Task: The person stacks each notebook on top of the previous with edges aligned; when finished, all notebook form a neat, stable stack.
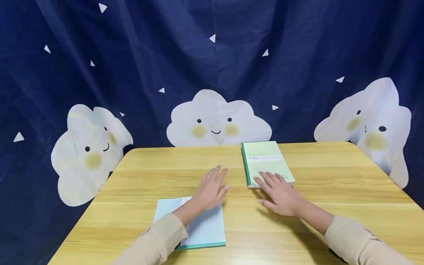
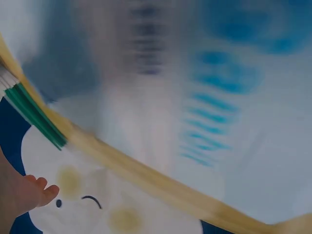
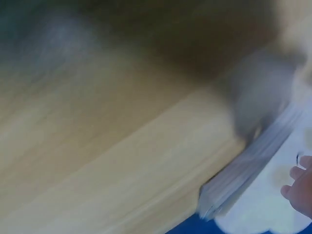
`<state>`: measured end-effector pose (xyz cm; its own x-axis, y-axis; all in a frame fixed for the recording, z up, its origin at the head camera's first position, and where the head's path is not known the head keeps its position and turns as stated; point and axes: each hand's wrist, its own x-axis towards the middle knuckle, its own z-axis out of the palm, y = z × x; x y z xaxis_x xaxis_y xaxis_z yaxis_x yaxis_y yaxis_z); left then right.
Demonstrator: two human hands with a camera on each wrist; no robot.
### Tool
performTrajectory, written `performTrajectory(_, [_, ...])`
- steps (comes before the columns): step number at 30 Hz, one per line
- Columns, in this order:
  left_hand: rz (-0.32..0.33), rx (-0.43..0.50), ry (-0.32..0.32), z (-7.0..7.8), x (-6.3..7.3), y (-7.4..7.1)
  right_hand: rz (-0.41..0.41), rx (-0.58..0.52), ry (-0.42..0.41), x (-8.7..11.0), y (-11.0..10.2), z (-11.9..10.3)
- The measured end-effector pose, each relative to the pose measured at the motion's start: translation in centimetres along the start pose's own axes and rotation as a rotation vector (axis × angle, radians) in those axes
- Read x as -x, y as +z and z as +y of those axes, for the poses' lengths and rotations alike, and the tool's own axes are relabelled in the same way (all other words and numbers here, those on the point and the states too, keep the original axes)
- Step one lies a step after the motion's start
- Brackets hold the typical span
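Observation:
A blue lined notebook (image 1: 207, 228) with a teal bound edge lies at the near left of the table, partly covered by my left forearm. My left hand (image 1: 209, 189) is over its far right corner, fingers straight and nothing held. Farther back, a pale green notebook (image 1: 265, 158) marked "Gambit" tops what looks like a small stack with green spines (image 2: 36, 117). My right hand (image 1: 281, 197) reaches over its near edge with fingers spread; whether the fingertips touch the cover I cannot tell. The right wrist view shows the stack's page edges (image 3: 243, 165).
The light wood table (image 1: 331, 184) has rounded far corners. Behind it hangs a dark blue curtain (image 1: 212, 70) with white clouds and small triangles. Between the two hands runs a stretch of bare wood.

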<state>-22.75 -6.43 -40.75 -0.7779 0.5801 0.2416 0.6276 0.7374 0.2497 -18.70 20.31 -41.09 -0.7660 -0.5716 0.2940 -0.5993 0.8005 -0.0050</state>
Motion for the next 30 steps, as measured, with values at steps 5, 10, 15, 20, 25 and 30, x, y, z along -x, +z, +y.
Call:
performTrajectory(5, [0.014,-0.021,0.016,-1.9,2.7,-0.1,-0.044,0.009,-0.097,-0.2,0.8,-1.7])
performTrajectory(10, [0.014,-0.041,0.002,-3.7,5.8,-0.4,-0.074,-0.01,-0.219,-0.5,1.5,-3.8])
performTrajectory(15, [-0.024,-0.055,-0.045,-4.9,8.8,-1.1,-0.111,-0.049,-0.296,-0.9,2.0,-5.7])
performTrajectory(20, [-0.061,-0.065,-0.074,-5.7,11.3,-1.8,-0.2,-0.092,-0.324,-1.6,2.4,-7.2])
performTrajectory(25, [-0.055,-0.088,-0.085,-6.5,13.4,-2.0,-0.247,-0.121,-0.345,-2.2,2.8,-8.2])
performTrajectory(30, [-0.096,-0.069,-0.112,-7.0,15.1,-2.3,-0.239,-0.116,-0.379,-2.6,3.2,-8.7])
